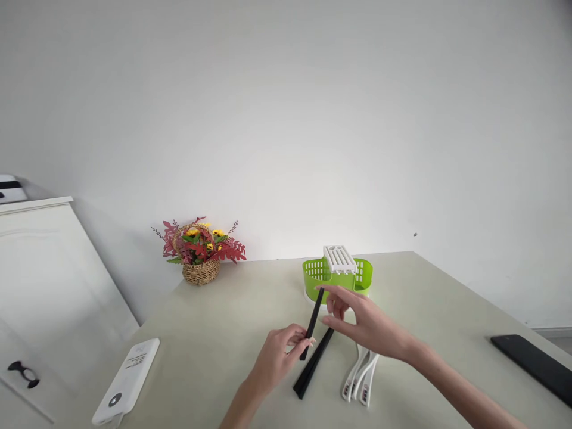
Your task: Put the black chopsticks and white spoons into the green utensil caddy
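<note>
My left hand (pixel 282 356) pinches a few black chopsticks (pixel 316 313) between thumb and fingers, holding them tilted above the table. My right hand (pixel 355 313) is open, thumb apart from the fingers, with its index fingertip at the chopsticks' upper end; whether it touches them I cannot tell. Below lies a bundle of more black chopsticks (pixel 313 368), its far end partly under the right hand. Several white spoons (pixel 365 376) lie beside it, their far ends hidden by that hand. Behind the hands stands a green utensil basket (pixel 313 279) with a white slotted holder (pixel 339 260) on top.
A wicker basket of artificial flowers (pixel 201 271) stands at the back left of the pale table (pixel 214 345). A white power bank (pixel 127 378) lies at the left edge, a black phone (pixel 534 364) at the right. A white cabinet (pixel 49 286) adjoins the left side.
</note>
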A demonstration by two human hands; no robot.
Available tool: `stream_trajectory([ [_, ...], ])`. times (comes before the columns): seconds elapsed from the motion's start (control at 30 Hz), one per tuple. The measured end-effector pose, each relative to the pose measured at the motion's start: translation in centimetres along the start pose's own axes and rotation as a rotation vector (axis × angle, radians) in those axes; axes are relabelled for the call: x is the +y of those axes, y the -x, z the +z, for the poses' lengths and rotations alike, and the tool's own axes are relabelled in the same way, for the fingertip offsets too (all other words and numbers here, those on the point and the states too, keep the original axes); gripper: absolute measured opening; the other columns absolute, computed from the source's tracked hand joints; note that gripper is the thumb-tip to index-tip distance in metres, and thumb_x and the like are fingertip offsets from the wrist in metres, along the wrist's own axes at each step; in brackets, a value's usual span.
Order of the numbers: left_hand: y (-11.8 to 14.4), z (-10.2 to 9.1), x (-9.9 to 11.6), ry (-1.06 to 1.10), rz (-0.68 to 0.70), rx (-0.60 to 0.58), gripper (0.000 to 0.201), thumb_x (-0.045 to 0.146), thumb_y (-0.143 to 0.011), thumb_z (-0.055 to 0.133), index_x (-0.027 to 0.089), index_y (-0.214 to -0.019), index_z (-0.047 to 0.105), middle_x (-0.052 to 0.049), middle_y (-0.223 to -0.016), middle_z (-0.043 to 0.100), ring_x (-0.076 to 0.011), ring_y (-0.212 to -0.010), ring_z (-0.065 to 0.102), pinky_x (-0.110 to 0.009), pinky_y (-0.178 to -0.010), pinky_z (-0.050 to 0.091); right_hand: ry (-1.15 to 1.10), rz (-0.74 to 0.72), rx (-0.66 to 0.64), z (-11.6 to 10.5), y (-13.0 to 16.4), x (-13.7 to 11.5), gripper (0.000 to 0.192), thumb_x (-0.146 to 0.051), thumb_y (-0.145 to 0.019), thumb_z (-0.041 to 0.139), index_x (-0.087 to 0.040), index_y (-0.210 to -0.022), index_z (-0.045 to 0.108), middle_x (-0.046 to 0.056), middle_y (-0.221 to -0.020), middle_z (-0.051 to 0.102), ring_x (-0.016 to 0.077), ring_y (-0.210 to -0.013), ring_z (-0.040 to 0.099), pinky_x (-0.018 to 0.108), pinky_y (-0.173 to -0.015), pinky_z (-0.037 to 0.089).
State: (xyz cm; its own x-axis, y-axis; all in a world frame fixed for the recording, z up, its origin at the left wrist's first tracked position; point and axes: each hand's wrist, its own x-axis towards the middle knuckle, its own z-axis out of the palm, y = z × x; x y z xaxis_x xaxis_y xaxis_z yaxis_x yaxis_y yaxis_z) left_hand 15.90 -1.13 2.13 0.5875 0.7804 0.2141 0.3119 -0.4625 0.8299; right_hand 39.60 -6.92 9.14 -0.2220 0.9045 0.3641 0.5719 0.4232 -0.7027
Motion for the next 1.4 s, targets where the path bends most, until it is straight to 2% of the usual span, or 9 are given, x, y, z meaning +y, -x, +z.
stream_trajectory([
  [0.13, -0.6, 0.6, -1.0, 0.080, 0.053, 0.063, 0.026, 0.048, -0.096, 0.060, 0.023, -0.097, 0.069, -0.004, -0.099, 0.080, -0.0205, -0.092, 0.076, -0.030, -0.086, 0.060, 0.041, -0.060, 0.033, 0.1, -2.7, -1.4, 0.034, -0.054, -0.100, 0.050, -0.024, -0.108, 0.065, -0.001, -0.079, 0.061, 0.0140, -0.070, 0.056, 0.028, -0.065, 0.049],
  [0.23, -1.0, 1.2, -2.1, 0.098, 0.061, 0.097, 0.027, 0.048, -0.096, 0.060, 0.023, -0.098, 0.069, -0.005, -0.101, 0.080, -0.0211, -0.092, 0.076, -0.032, -0.087, 0.061, 0.128, -0.075, 0.054, 0.3, -3.7, -1.8, 0.035, -0.049, -0.103, 0.044, -0.024, -0.085, 0.061, -0.002, -0.074, 0.061, 0.0134, -0.065, 0.052, 0.027, -0.061, 0.044],
  [0.5, -1.9, 2.2, -4.0, 0.104, 0.068, 0.092, 0.026, 0.048, -0.096, 0.061, 0.023, -0.099, 0.069, -0.005, -0.100, 0.080, -0.0213, -0.093, 0.076, -0.034, -0.090, 0.062, 0.250, -0.082, 0.020, 0.5, -4.5, -1.5, 0.023, -0.043, -0.103, 0.047, -0.026, -0.099, 0.062, -0.001, -0.081, 0.069, 0.0140, -0.066, 0.061, 0.027, -0.062, 0.046],
  [0.73, -2.6, 2.4, -5.8, 0.083, 0.045, -0.012, 0.028, 0.048, -0.096, 0.062, 0.023, -0.097, 0.075, -0.005, -0.096, 0.080, -0.0205, -0.088, 0.076, -0.030, -0.084, 0.059, 0.309, -0.090, 0.056, -0.1, -5.4, -0.8, 0.033, -0.045, -0.104, 0.046, -0.025, -0.083, 0.062, -0.001, -0.077, 0.070, 0.0144, -0.067, 0.061, 0.027, -0.061, 0.044],
  [0.83, -3.4, 2.1, -6.9, 0.149, -0.029, -0.019, 0.038, 0.055, -0.091, 0.066, 0.019, -0.099, 0.074, -0.008, -0.093, 0.080, -0.0219, -0.085, 0.075, -0.029, -0.074, 0.058, 0.229, -0.045, 0.132, -2.1, -6.0, -0.4, 0.038, -0.051, -0.102, 0.048, -0.023, -0.084, 0.066, 0.000, -0.074, 0.070, 0.0136, -0.062, 0.062, 0.027, -0.058, 0.046],
  [0.97, -4.6, 1.2, -8.1, 0.406, -0.127, 0.196, 0.059, 0.070, -0.092, 0.052, 0.016, -0.110, 0.065, -0.013, -0.104, 0.074, -0.0198, -0.081, 0.072, -0.025, -0.058, 0.053, 0.148, 0.028, 0.396, -6.8, -7.8, -0.3, 0.044, -0.062, -0.097, 0.052, -0.022, -0.088, 0.069, 0.000, -0.066, 0.067, 0.0125, -0.055, 0.059, 0.024, -0.049, 0.045],
  [1.13, -5.2, 0.5, -8.8, 0.583, -0.261, 0.359, 0.070, 0.080, -0.090, 0.042, 0.014, -0.097, 0.064, -0.008, -0.081, 0.067, -0.0161, -0.063, 0.063, -0.024, -0.050, 0.047, 0.177, 0.061, 0.633, -11.2, -11.1, 0.8, 0.049, -0.068, -0.092, 0.056, -0.021, -0.088, 0.070, 0.001, -0.068, 0.068, 0.0123, -0.054, 0.059, 0.026, -0.052, 0.048],
  [1.23, -5.2, 0.7, -8.9, 0.634, -0.283, 0.330, 0.069, 0.080, -0.088, 0.045, 0.013, -0.093, 0.064, -0.005, -0.072, 0.065, -0.0134, -0.055, 0.059, -0.023, -0.046, 0.043, 0.236, 0.110, 0.584, -11.3, -13.1, 2.4, 0.050, -0.069, -0.090, 0.057, -0.021, -0.085, 0.070, 0.001, -0.067, 0.069, 0.0119, -0.053, 0.060, 0.026, -0.054, 0.048],
  [1.4, -5.2, 1.1, -9.0, 0.629, -0.282, 0.309, 0.064, 0.077, -0.088, 0.050, 0.014, -0.088, 0.063, -0.001, -0.065, 0.061, -0.0111, -0.050, 0.056, -0.021, -0.044, 0.039, 0.338, 0.186, 0.345, -9.3, -15.6, 6.6, 0.044, -0.062, -0.095, 0.051, -0.023, -0.086, 0.069, 0.001, -0.074, 0.074, 0.0143, -0.063, 0.067, 0.026, -0.060, 0.049],
])
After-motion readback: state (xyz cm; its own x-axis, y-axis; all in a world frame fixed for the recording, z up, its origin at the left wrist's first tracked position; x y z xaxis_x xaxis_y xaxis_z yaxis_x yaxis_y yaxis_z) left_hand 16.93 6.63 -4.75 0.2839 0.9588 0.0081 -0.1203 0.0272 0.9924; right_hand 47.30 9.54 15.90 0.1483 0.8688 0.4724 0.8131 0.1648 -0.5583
